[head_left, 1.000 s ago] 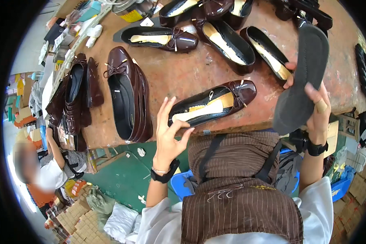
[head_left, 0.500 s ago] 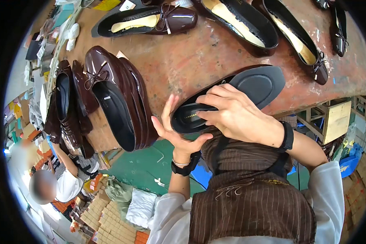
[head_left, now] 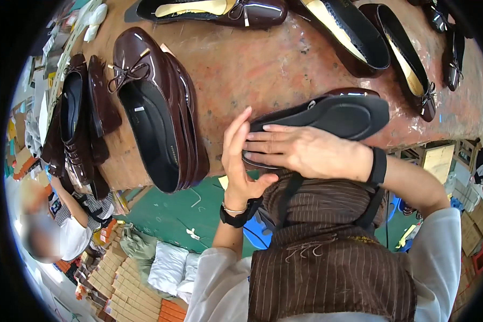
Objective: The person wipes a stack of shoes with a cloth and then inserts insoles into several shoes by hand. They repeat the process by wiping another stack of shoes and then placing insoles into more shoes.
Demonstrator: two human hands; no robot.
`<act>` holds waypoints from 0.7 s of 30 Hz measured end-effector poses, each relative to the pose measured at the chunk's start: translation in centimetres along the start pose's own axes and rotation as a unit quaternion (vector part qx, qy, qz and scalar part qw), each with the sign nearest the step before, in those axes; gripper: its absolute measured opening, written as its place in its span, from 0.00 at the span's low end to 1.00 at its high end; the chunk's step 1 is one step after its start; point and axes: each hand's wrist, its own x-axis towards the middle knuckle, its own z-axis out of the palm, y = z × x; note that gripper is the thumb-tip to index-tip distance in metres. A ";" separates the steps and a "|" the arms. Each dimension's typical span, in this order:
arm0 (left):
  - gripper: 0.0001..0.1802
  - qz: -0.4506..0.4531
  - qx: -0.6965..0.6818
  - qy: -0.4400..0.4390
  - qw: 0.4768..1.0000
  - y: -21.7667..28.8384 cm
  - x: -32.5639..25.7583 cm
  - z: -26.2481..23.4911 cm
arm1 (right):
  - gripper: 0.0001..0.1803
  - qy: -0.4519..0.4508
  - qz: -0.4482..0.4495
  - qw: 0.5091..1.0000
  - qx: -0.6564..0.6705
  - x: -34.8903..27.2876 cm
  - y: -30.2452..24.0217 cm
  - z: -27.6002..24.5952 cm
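Workshop setting: worn reddish-brown worktable fills the upper half of the view, its near edge running above a green floor. At 7 o'clock, stacks of flat cardboard boxes on the floor, plus white bags; another person in a white sleeve sits at 8 o'clock beside the table's left end. On the table: at 10 o'clock a big glossy dark-brown loafer with a bow, lying on similar pieces; left of it, more brown uppers piled at 9 o'clock. Along 12 to 2 o'clock a row of dark flat shoes with tan insoles, one with black lining, one more near the right edge. Centre, at the table's near edge: a black shoe sole laid over a dark-brown shoe whose rim just shows above it; toe points to 3 o'clock, heel end to 9 o'clock under the hands. Right hand is flat, fingers stretched and nearly together, palm pressing down on the sole's heel end, fingertips pointing to 9 o'clock; not gripping. Left hand is upright, open, fingers straight and close, palm set against the heel tip of the sole, touching the right fingertips. Both wrists wear black bands. Brown striped apron below at 6 o'clock.
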 end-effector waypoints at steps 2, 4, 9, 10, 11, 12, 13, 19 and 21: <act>0.37 -0.008 -0.037 0.040 0.998 0.3 0.1 0.1 | 0.25 -0.042 0.026 0.999 0.013 0.5 -0.3 -0.4; 0.28 -0.029 -0.032 0.039 0.998 0.4 0.1 0.0 | 0.25 -0.034 0.083 0.996 0.023 0.8 -1.1 0.4; 0.10 -0.049 -0.014 0.075 0.996 0.7 0.1 0.9 | 0.24 -0.012 0.137 0.986 -0.098 -1.0 -2.9 -0.2; 0.10 -0.048 -0.013 0.076 0.996 0.8 0.0 0.8 | 0.23 0.002 0.167 0.975 -0.148 -2.0 -3.2 -0.6; 0.10 -0.054 -0.015 0.079 0.995 0.9 -0.1 0.8 | 0.19 0.021 0.179 0.969 -0.168 -2.6 -3.4 -0.9; 0.11 -0.060 -0.016 0.081 0.995 1.1 -0.4 0.6 | 0.19 0.022 0.177 0.970 -0.168 -2.5 -3.9 -0.5; 0.09 -0.061 -0.026 0.081 0.995 1.1 -0.3 0.7 | 0.18 0.017 0.186 0.963 -0.193 -2.0 -4.3 -0.3; 0.22 -0.093 0.095 0.101 0.986 4.3 -4.4 0.5 | 0.18 0.192 0.210 0.941 -0.183 -2.7 -3.4 -1.6; 0.30 -0.104 0.139 0.084 0.981 6.3 -5.9 0.8 | 0.26 0.291 0.276 0.881 -0.251 -0.7 -2.7 -3.0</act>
